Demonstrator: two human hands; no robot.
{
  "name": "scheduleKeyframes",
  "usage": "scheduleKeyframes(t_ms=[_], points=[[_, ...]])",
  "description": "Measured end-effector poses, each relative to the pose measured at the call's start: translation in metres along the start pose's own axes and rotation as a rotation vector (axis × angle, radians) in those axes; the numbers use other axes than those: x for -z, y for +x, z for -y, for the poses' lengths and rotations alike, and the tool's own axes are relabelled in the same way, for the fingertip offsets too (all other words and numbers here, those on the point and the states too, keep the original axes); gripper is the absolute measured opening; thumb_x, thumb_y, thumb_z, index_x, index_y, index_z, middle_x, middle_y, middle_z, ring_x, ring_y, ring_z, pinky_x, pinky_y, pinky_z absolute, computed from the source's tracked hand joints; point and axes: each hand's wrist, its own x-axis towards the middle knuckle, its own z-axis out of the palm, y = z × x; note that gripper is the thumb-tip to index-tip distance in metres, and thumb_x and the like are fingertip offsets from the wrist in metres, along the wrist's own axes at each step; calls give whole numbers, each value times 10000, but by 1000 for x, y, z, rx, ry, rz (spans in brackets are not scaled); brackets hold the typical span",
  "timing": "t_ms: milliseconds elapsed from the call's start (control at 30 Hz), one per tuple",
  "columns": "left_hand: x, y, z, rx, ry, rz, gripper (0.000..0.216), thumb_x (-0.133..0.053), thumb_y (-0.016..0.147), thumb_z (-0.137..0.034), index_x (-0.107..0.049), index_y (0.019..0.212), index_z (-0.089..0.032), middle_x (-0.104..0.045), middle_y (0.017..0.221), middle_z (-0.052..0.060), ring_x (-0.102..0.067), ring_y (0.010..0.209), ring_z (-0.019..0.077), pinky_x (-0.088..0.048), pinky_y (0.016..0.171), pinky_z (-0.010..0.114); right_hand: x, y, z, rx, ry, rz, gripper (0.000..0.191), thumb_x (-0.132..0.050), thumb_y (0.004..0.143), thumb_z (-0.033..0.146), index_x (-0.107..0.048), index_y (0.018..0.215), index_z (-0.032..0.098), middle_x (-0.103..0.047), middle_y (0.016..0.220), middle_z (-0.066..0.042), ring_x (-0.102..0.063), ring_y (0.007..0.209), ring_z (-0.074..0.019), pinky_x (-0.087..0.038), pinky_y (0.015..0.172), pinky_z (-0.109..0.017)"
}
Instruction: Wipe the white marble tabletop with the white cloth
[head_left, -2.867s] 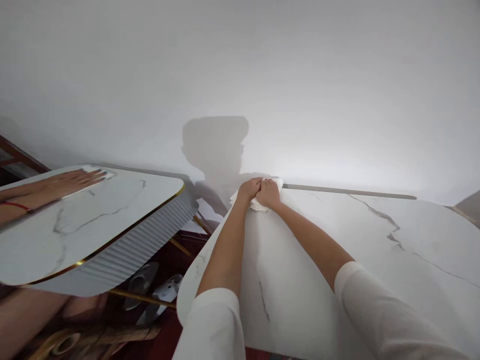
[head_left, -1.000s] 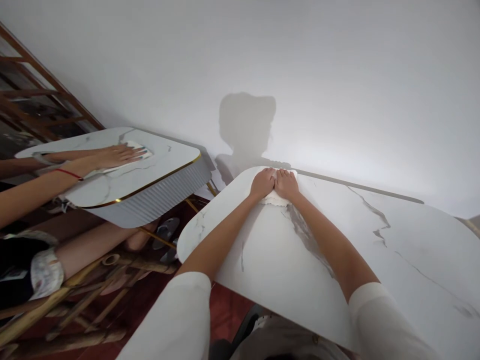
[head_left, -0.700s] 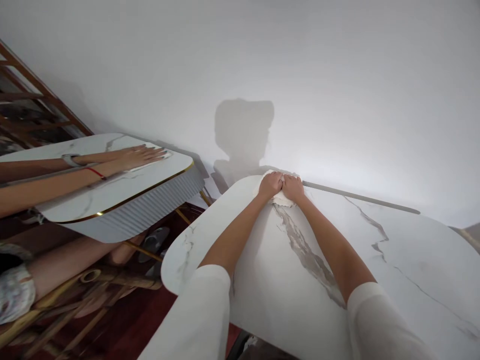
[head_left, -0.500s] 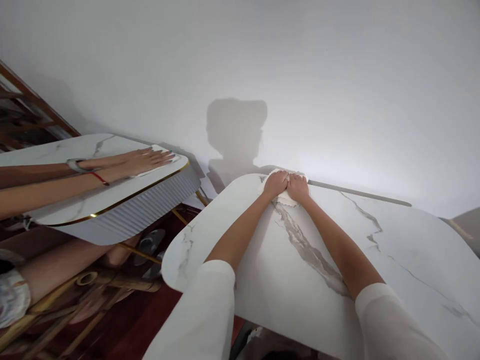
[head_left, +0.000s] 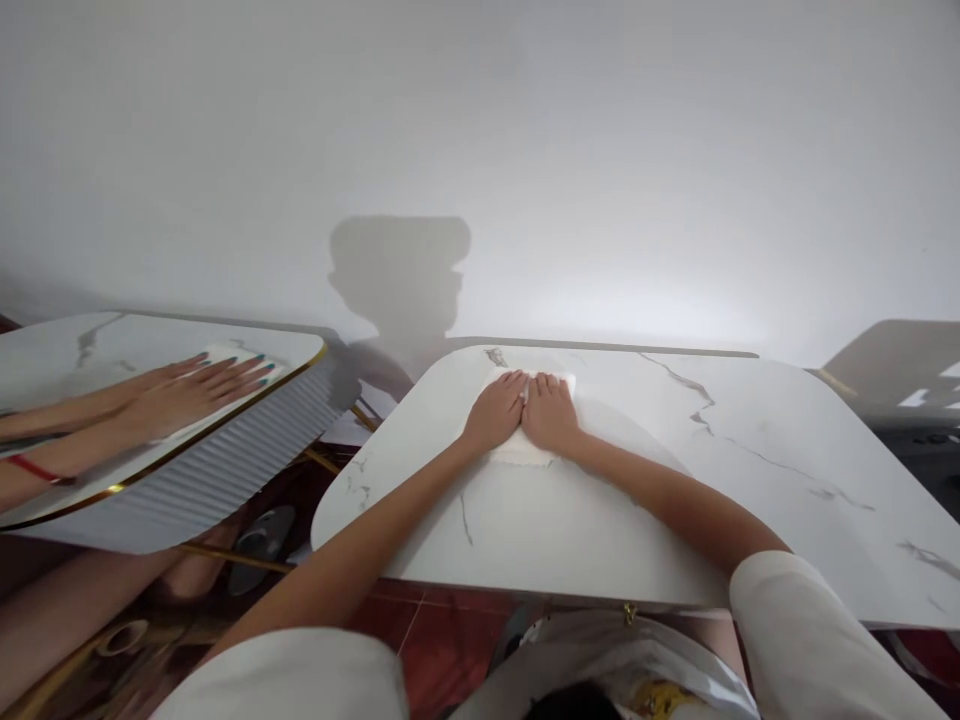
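Note:
Side by side, my left hand (head_left: 495,412) and my right hand (head_left: 550,412) press flat on a thin white wipe (head_left: 525,455), fingers stretched toward the wall. Both inner edges touch each other. The wipe lies spread on a white marble-patterned table (head_left: 600,530), left of its middle and toward the far side. It shows around and below my hands; the part under the palms is hidden. I cannot tell whether it is cloth or paper.
On the left, another person's hands (head_left: 195,390) lie on a white sheet on a second marble-patterned table (head_left: 52,350) with a gold rim and ribbed side. A gap separates the tables, over a red floor (head_left: 442,640). Behind both rises a white wall (head_left: 600,180).
My hands and the wipe have come back from the table's far edge toward me. The fingers, curled before, now lie straighter. My view has levelled. The other person's hands stay on their table.

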Motion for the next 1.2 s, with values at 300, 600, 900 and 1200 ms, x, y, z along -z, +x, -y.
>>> scheduleKeyframes(t_ms=[300,600,900,1200], points=[[50,-138,-1,130,76,-30,525,-217,910,-261,-391,1397,-169,-491,1392,95,-405,1324,237,-328,1117,471,12,-74,90,196,173,76,534,-325,947,221,-341,1396,-68,-351,1452,-246,-274,1371,-315,-150,1131,-480],[41,-156,-64,172,152,3,524,-274,879,-213,-403,1371,-89,-469,1394,169,-378,1335,285,-347,1091,489,33,-118,53,364,146,93,569,-436,879,209,-389,1370,-76,-380,1429,-262,-311,1351,-333,-191,1130,-454],[9,-49,-69,112,-7,-37,473,-321,841,-152,-478,1282,-89,-512,1345,149,-411,1301,259,-319,1118,463,25,-60,-22,258,39,76,521,-318,916,192,-393,1384,-24,-401,1438,-204,-339,1339,-290,-215,1110,-426],[-16,41,-15,234,-76,-83,425,-358,841,-161,-552,1219,-147,-561,1309,82,-445,1277,244,-336,1103,424,-6,46,-61,233,28,21,495,-352,909,176,-410,1364,-10,-437,1420,-179,-357,1325,-255,-216,1097,-377]])
